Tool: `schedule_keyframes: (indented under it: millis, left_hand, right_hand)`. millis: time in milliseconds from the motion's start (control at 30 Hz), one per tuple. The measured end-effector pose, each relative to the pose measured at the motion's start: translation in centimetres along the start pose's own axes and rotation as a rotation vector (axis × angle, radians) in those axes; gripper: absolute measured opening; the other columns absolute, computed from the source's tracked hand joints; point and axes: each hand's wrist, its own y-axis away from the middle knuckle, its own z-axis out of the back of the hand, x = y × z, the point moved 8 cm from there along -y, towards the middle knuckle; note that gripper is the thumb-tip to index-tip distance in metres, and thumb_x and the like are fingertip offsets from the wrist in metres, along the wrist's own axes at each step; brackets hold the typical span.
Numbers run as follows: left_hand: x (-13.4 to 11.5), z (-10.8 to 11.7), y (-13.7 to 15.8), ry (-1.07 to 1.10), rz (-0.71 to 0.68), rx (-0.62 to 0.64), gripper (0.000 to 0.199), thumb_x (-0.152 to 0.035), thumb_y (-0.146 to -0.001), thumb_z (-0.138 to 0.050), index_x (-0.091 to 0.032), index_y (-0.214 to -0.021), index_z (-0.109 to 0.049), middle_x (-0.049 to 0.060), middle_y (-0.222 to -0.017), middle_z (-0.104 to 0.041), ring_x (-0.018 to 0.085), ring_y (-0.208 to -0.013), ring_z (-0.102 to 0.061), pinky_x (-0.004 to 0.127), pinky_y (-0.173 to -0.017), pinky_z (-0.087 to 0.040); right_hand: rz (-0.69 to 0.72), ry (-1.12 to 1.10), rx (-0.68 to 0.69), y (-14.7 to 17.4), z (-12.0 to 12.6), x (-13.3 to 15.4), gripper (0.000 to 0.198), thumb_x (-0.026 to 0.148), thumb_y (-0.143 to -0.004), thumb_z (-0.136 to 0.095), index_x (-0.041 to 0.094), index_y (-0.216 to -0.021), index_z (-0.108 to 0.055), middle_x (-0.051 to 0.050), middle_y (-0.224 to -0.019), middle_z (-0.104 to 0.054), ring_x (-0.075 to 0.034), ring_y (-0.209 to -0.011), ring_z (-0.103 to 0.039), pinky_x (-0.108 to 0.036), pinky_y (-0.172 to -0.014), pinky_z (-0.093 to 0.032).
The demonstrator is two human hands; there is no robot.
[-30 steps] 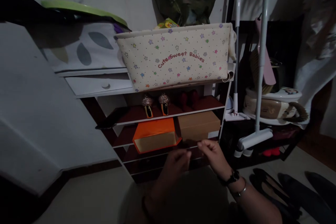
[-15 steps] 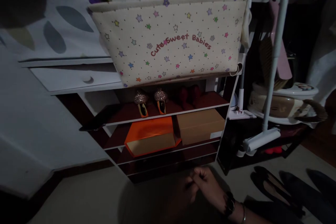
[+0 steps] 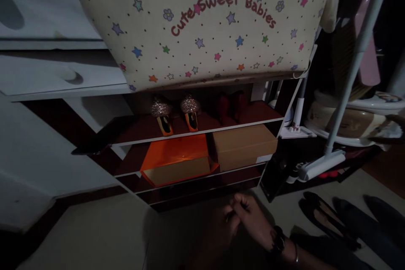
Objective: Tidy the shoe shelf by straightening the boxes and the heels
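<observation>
My right hand (image 3: 249, 221), with a dark watch (image 3: 278, 239) and a thin bangle (image 3: 296, 253) at the wrist, is closed with its fingers curled in. Against its fingertips rests my left hand (image 3: 218, 230), dim in shadow, its fingers bent. I see nothing held between them. Just beyond stands a dark red shoe rack (image 3: 145, 132) with pale edges. On it are an orange box (image 3: 177, 152), a brown cardboard box (image 3: 243, 145), a glittery pair of shoes (image 3: 190, 109) and a pair of dark red heels (image 3: 232, 105).
A cream fabric bin (image 3: 221, 29) printed with stars hangs over the rack's front. At left is a white drawer (image 3: 47, 71). On the right stand a pole with a white roller head (image 3: 322, 164) and a pink brush (image 3: 365, 33). Black flats (image 3: 329, 219) lie on the floor.
My view has tipped down and come closer, so the bin fills more of the top. Both hands stay together in nearly the same pose.
</observation>
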Motion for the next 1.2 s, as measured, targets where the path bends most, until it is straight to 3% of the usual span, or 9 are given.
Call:
schedule_keyframes:
  millis: [233, 467, 600, 900, 967, 1033, 1133, 1200]
  left_hand:
    - [-0.8, -0.2, 0.4, 0.184, -0.028, 0.083, 0.022, -0.033, -0.074, -0.058, -0.018, -0.089, -0.059, -0.006, -0.060, -0.049, 0.012, -0.058, -0.044, 0.027, -0.060, -0.031]
    - [-1.3, -0.1, 0.4, 0.144, -0.018, 0.064, 0.020, -0.022, -0.065, -0.054, -0.019, -0.084, -0.056, -0.007, -0.059, -0.048, 0.013, -0.060, -0.043, 0.028, -0.060, -0.030]
    - [-1.1, -0.1, 0.5, 0.131, -0.008, 0.076, 0.020, -0.019, -0.066, -0.052, -0.019, -0.085, -0.057, -0.006, -0.060, -0.051, 0.013, -0.062, -0.046, 0.028, -0.062, -0.032]
    - [-0.8, -1.4, -1.7, 0.478, 0.013, 0.112, 0.019, -0.028, -0.071, -0.056, -0.017, -0.085, -0.062, -0.003, -0.062, -0.054, 0.012, -0.058, -0.047, 0.028, -0.059, -0.035]
    - [-1.3, -0.8, -2.2, 0.560, -0.020, 0.077, 0.017, -0.032, -0.074, -0.062, -0.017, -0.081, -0.061, -0.003, -0.064, -0.055, 0.011, -0.059, -0.048, 0.027, -0.059, -0.036]
    - [-1.5, 0.6, -2.7, 0.642, -0.016, -0.036, 0.023, -0.037, -0.076, -0.070, -0.018, -0.086, -0.062, -0.002, -0.073, -0.060, 0.011, -0.064, -0.054, 0.026, -0.061, -0.039]
    - [-0.8, 3.1, -3.0, 0.706, 0.082, -0.249, 0.048, -0.039, -0.068, -0.083, -0.022, -0.108, -0.062, 0.004, -0.104, -0.068, 0.018, -0.086, -0.067, 0.028, -0.069, -0.048]
    - [-1.0, 4.0, -3.4, 0.728, 0.083, -0.282, 0.060, -0.039, -0.064, -0.088, -0.024, -0.117, -0.062, 0.009, -0.127, -0.065, 0.025, -0.108, -0.067, 0.034, -0.079, -0.053]
  right_hand:
    - [0.060, -0.005, -0.015, -0.1, 0.5, -0.1, 0.041, 0.057, -0.093, -0.058, 0.025, -0.078, -0.040, 0.007, -0.063, -0.053, -0.010, -0.047, -0.052, -0.020, -0.044, -0.038]
    - [0.121, 0.140, -0.067, 0.2, 1.3, 1.0, 0.033, 0.046, -0.095, -0.056, 0.024, -0.077, -0.039, 0.006, -0.067, -0.047, -0.011, -0.062, -0.046, -0.024, -0.058, -0.037]
    - [0.115, 0.161, -0.048, 0.3, 1.2, 1.3, 0.033, 0.046, -0.095, -0.054, 0.025, -0.077, -0.038, 0.007, -0.065, -0.044, -0.011, -0.057, -0.046, -0.023, -0.055, -0.036]
    - [0.159, 0.301, -0.038, -0.2, 2.7, 3.6, 0.029, 0.043, -0.101, -0.047, 0.025, -0.079, -0.040, 0.008, -0.056, -0.047, -0.014, -0.048, -0.054, -0.025, -0.048, -0.034]
    - [0.275, 0.445, -0.096, -0.2, 3.4, 5.1, 0.029, 0.036, -0.101, -0.049, 0.024, -0.076, -0.041, 0.005, -0.061, -0.049, -0.013, -0.056, -0.054, -0.026, -0.056, -0.035]
    - [0.386, 0.580, -0.156, -0.1, 4.1, 6.5, 0.029, 0.030, -0.100, -0.051, 0.023, -0.074, -0.041, 0.003, -0.068, -0.049, -0.014, -0.064, -0.051, -0.027, -0.062, -0.034]
    - [0.481, 0.633, -0.232, 0.1, 5.1, 7.8, 0.026, 0.026, -0.102, -0.049, 0.023, -0.077, -0.042, 0.002, -0.074, -0.049, -0.015, -0.070, -0.049, -0.029, -0.067, -0.035]
    - [0.545, 0.615, -0.295, 0.3, 5.9, 8.8, 0.018, 0.024, -0.103, -0.048, 0.023, -0.085, -0.048, 0.000, -0.082, -0.053, -0.016, -0.076, -0.052, -0.030, -0.072, -0.040]
